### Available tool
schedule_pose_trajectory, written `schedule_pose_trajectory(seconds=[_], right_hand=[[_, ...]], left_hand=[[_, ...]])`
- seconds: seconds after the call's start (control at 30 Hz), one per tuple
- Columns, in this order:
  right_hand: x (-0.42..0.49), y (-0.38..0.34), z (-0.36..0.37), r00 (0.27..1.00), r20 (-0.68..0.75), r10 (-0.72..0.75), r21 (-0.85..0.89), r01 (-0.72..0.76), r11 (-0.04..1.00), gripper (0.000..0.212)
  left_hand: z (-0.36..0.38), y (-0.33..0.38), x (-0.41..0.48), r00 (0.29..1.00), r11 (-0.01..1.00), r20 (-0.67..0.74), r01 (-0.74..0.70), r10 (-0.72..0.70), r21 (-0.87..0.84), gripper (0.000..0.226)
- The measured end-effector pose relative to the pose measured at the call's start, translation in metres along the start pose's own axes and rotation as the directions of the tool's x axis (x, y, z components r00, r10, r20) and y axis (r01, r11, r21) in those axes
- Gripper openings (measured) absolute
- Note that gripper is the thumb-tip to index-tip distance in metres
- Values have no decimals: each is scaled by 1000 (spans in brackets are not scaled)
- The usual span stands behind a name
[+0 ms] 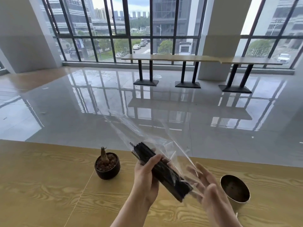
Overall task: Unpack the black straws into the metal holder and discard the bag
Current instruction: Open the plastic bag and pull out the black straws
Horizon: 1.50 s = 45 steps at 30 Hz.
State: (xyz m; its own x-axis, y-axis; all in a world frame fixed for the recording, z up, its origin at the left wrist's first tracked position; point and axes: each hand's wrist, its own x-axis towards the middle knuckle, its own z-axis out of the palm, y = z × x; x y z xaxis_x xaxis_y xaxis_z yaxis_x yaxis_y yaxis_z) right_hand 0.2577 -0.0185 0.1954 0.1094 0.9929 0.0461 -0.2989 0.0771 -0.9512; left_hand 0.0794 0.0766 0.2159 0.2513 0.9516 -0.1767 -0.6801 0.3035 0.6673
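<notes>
A bundle of black straws (165,174) lies slanted in a clear plastic bag (144,133), whose loose end reaches up and away over the table edge. My left hand (146,176) grips the bundle around its middle, above the wooden table (41,185). My right hand (211,192) is blurred, fingers spread, beside the lower end of the bundle and touching the bag's plastic there. The metal holder (235,189), a round cup with a dark inside, stands on the table just right of my right hand.
A small dark pot with a stubby plant (107,164) stands on the table left of my hands. Beyond the table edge lies a glossy tiled floor, with long tables (180,58) by the windows at the back.
</notes>
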Motion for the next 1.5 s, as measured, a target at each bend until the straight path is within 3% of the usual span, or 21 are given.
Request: schedule_pose_trajectory(seconds=[0.07, 0.17, 0.27, 0.33, 0.43, 0.5, 0.57, 0.67, 0.7, 0.8, 0.9, 1.0, 1.17, 1.3, 1.43, 1.5], right_hand=[[-3, -2, -5, 982, -99, -159, -164, 142, 976, 91], [4, -12, -5, 912, -334, -238, -184, 185, 965, 37], [5, -25, -12, 853, -432, -294, -256, 197, 946, 12], [-2, -30, -20, 850, -415, -324, -282, 218, 934, 16], [-14, -33, -27, 905, -306, -295, -424, 148, 894, 85], [-16, -29, -28, 919, -265, -293, -571, 95, 815, 107], [-15, -28, -29, 881, -331, -338, -602, 79, 795, 86], [-13, -35, -33, 802, -455, -385, -504, 124, 855, 21], [-14, -39, -34, 794, -464, -392, -475, 150, 867, 11], [-17, -46, -37, 739, -502, -449, -437, 231, 869, 9], [-19, -55, -42, 649, -526, -549, -470, 317, 824, 13], [-23, -55, -49, 677, -557, -482, -457, 234, 858, 13], [-43, -66, -75, 624, -607, -492, -460, 228, 858, 11], [-63, -72, -99, 585, -643, -495, -500, 169, 849, 15], [-82, -81, -121, 529, -679, -508, -514, 151, 845, 13], [-90, -85, -130, 512, -683, -521, -531, 141, 835, 11]], left_hand=[[8, -11, 1, 1000, 999, -7, 2, -2, 42, 49], [19, -27, -2, 999, 995, 20, 34, -36, 91, 42], [22, -38, -3, 995, 994, 59, 71, -76, 78, 49], [21, -44, 0, 992, 993, 95, 74, -82, 88, 39], [18, -52, 4, 988, 987, 121, 84, -101, 137, 33], [19, -56, 5, 986, 980, 120, 96, -118, 173, 34], [18, -59, 6, 985, 977, 112, 107, -129, 185, 39], [17, -61, 8, 988, 977, 84, 114, -130, 179, 59], [17, -62, 8, 987, 979, 84, 123, -139, 164, 66], [16, -64, 9, 971, 981, 142, 194, -194, 14, 68], [21, -70, 9, 945, 941, 221, 282, -240, -185, 31], [34, -91, 8, 934, 917, 215, 331, -285, -223, 16], [46, -131, 4, 893, 867, 278, 425, -354, -262, 49], [63, -166, -6, 844, 810, 298, 522, -445, -268, 30], [78, -191, -14, 803, 772, 307, 586, -511, -246, 43], [85, -200, -17, 790, 770, 318, 600, -525, -218, 36]])
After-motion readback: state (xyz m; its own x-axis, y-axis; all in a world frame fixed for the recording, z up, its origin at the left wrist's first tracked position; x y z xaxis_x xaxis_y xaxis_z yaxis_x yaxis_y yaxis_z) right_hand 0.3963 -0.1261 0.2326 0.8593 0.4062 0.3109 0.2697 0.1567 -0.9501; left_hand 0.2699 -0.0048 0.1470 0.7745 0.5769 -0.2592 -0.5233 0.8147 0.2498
